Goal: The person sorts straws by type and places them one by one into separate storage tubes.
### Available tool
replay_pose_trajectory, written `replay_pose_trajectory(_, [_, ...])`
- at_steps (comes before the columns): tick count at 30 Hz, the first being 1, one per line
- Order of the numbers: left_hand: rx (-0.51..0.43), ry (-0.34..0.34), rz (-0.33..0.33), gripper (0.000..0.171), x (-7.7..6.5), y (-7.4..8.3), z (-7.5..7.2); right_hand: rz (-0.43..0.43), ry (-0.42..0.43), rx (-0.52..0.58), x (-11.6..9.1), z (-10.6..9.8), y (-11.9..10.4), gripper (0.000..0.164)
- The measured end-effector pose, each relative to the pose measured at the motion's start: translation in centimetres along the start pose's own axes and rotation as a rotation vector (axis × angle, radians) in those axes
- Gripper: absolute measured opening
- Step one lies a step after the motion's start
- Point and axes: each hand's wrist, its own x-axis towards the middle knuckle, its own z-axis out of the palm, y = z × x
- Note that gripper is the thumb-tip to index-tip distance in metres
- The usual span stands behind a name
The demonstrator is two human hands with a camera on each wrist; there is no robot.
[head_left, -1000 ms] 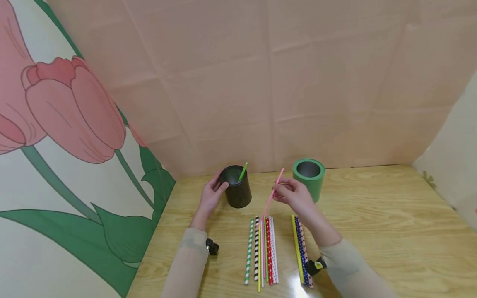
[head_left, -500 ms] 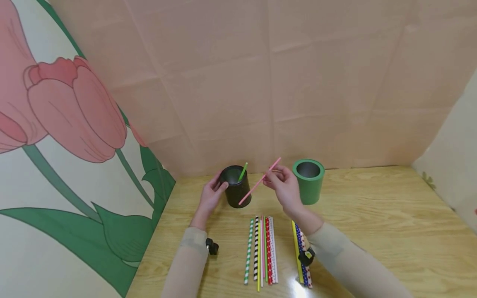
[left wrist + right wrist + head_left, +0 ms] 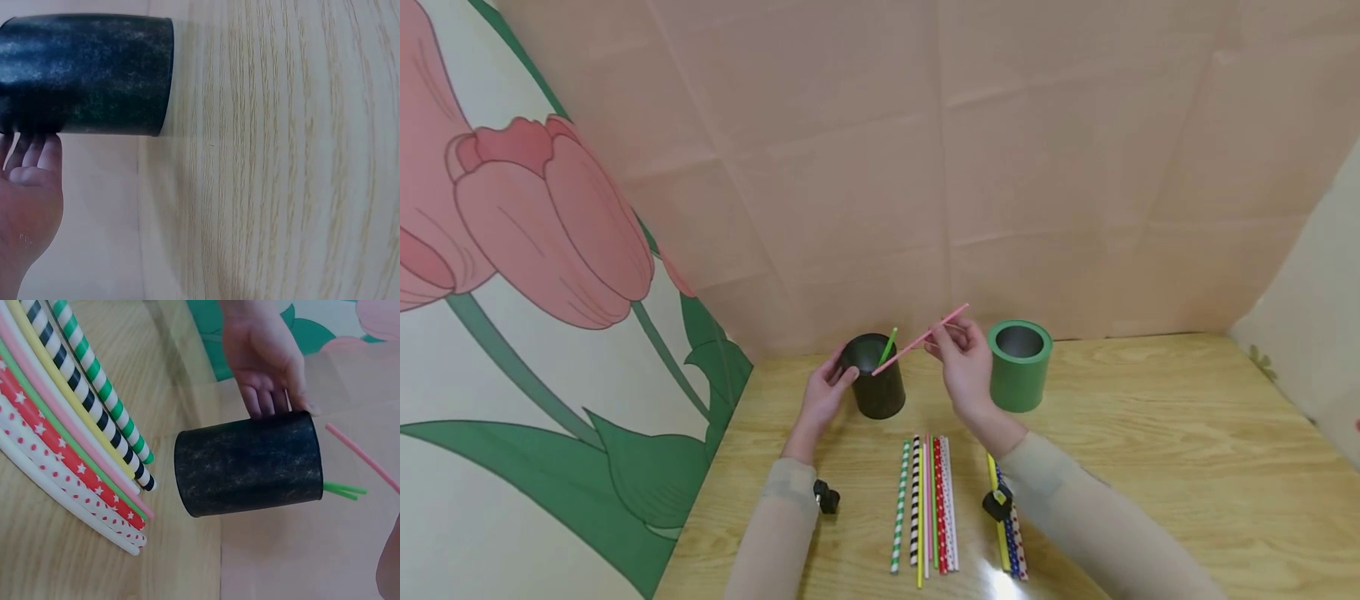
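Note:
My left hand [image 3: 826,395] holds the left side of a black cup [image 3: 880,393], its thumb at the rim and its fingers against the wall. Two green straws [image 3: 342,490] poke out of the cup's mouth in the right wrist view; in the head view they look like one. My right hand [image 3: 964,367] pinches a pink straw [image 3: 917,342] near its upper end. That straw slants down to the left, its lower tip at the front of the cup's rim. Whether the tip touches the rim, I cannot tell. The left wrist view shows the left fingers [image 3: 52,153] partly hidden behind the cup.
A green cup [image 3: 1021,375] stands just right of my right hand. Several straws, striped, plain and patterned, lie side by side in front, among them a green-striped straw [image 3: 900,508]. Under my right forearm lies another group with a yellow straw [image 3: 1003,546]. A covered wall [image 3: 925,208] rises behind the table.
My right hand has lifted the pink straw off the row of straws, moved left and up, and tilted it toward the black cup's mouth. The left hand and the cup stay nearly still.

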Motion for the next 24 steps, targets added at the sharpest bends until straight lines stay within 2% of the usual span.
replay_pose_trajectory(4, [0.005, 0.000, 0.014, 0.061, -0.2, 0.0, 0.1, -0.029, 0.013, -0.029, 0.4, 0.6, 0.2, 0.018])
replay_pose_trajectory(10, [0.028, -0.002, 0.042, 0.061, -0.3, 0.0, 0.2, -0.056, -0.035, -0.065, 0.8, 1.3, 0.8, 0.018])
replay_pose_trajectory(24, [0.027, 0.008, 0.031, 0.060, -0.2, 0.0, 0.2, -0.066, -0.091, -0.197, 1.1, 2.2, 2.1, 0.024])
